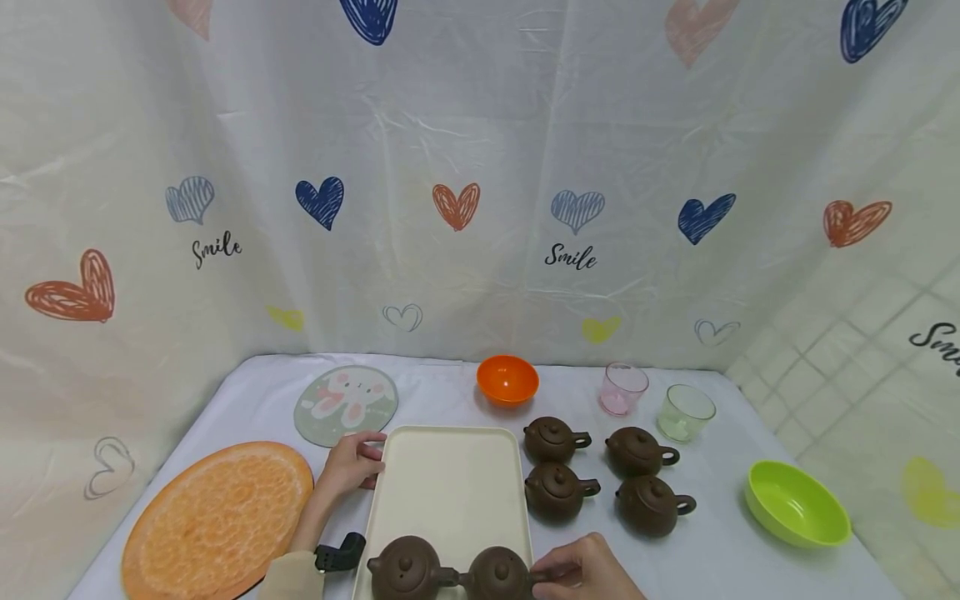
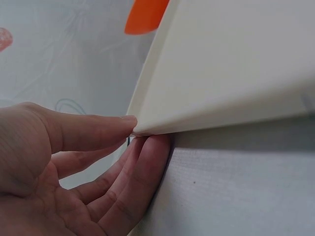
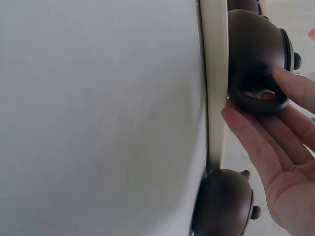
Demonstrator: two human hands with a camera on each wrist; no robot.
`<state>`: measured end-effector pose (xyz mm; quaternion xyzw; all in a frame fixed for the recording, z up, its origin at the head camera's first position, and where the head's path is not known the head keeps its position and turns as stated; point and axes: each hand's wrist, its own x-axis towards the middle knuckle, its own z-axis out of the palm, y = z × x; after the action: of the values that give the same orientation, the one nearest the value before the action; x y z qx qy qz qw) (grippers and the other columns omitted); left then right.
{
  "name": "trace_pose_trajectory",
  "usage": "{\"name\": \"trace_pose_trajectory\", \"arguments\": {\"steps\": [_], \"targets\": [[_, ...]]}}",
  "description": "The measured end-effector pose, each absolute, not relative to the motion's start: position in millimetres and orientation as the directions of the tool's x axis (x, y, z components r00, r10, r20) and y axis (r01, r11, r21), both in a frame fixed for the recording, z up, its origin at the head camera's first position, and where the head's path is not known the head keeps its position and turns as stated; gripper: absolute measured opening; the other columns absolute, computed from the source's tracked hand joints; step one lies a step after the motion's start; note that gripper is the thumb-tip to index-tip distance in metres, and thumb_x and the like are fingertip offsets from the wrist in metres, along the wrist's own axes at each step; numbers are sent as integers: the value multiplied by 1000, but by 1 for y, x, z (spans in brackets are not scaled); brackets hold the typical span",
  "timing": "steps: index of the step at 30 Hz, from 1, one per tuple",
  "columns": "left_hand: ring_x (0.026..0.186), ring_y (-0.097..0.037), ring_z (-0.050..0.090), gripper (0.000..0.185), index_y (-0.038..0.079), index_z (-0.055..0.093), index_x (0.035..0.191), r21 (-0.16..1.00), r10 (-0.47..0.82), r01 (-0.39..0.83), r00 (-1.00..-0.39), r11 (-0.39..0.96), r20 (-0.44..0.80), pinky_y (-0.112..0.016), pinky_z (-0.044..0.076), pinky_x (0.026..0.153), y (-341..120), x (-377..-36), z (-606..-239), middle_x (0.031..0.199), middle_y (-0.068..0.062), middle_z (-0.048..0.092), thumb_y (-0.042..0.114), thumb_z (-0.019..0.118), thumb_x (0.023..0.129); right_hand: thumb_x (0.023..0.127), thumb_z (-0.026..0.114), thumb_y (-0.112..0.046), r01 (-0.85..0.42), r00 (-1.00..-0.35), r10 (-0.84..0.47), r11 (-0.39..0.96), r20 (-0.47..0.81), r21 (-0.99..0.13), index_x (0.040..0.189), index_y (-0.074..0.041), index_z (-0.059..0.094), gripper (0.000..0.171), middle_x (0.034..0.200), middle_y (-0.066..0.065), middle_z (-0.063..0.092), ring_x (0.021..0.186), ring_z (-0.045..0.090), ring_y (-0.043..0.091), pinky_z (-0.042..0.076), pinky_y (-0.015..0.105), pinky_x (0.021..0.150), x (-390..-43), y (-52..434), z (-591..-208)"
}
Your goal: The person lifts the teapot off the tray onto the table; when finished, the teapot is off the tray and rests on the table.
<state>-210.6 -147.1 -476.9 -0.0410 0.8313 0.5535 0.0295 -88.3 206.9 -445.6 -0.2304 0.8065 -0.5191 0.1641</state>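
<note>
Head view is showing two brown clay teapots sitting at the near end of a cream rectangular tray (image 1: 450, 487) — the left teapot (image 1: 405, 569) and the right teapot (image 1: 498, 573), almost touching. The right hand (image 1: 588, 571) is pinching the right teapot's loop handle: in the right wrist view the thumb is lying on top of the handle and the fingers (image 3: 256, 140) are curling under it, so the hand is closed on that teapot (image 3: 256, 54). The left hand (image 1: 352, 462) is resting at the tray's far left corner; in the left wrist view its thumb is lying on the corner's rim and its nearly straight fingers (image 2: 140, 172) are tucking beneath it, though whether they are truly gripping is hard to judge.

Farther back, four more brown teapots (image 1: 557, 491) are standing on the white tablecloth just right of the tray. Beyond them are standing an orange bowl (image 1: 507, 379), a pink glass (image 1: 622, 389) and a green glass (image 1: 686, 412) — with a lime bowl (image 1: 797, 503) off to the right.
</note>
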Motion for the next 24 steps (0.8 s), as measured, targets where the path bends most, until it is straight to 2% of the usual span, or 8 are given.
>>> {"name": "trace_pose_trajectory", "arguments": {"steps": [14, 21, 24], "targets": [[57, -15, 61, 44, -4, 60, 120, 913, -37, -103, -995, 394, -96, -32, 58, 49, -148, -211, -476, 82, -12, 59, -8, 65, 76, 83, 70, -7, -165, -862, -502, 397, -63, -903, 90, 6, 75, 15, 80, 8, 74, 69, 68, 6, 58, 20, 63, -88, 205, -446], [58, -16, 61, 44, -4, 60, 120, 913, -36, -101, -995, 395, -94, -33, 58, 49, -147, -209, -475, 82, -11, 59, -8, 65, 77, 83, 70, -6, -367, -825, -548, 337, 137, -867, 88, 9, 74, 16, 78, 10, 73, 69, 66, 0, 58, 22, 57, -89, 212, -452], [58, -15, 61, 44, -4, 60, 120, 910, -36, -100, -995, 402, -94, -32, 57, 49, -146, -208, -474, 82, -11, 59, -7, 65, 77, 83, 70, -7, -337, -835, -537, 322, 123, -884, 88, 9, 74, 17, 78, 9, 74, 70, 67, 2, 58, 23, 58, -90, 216, -451]]}}
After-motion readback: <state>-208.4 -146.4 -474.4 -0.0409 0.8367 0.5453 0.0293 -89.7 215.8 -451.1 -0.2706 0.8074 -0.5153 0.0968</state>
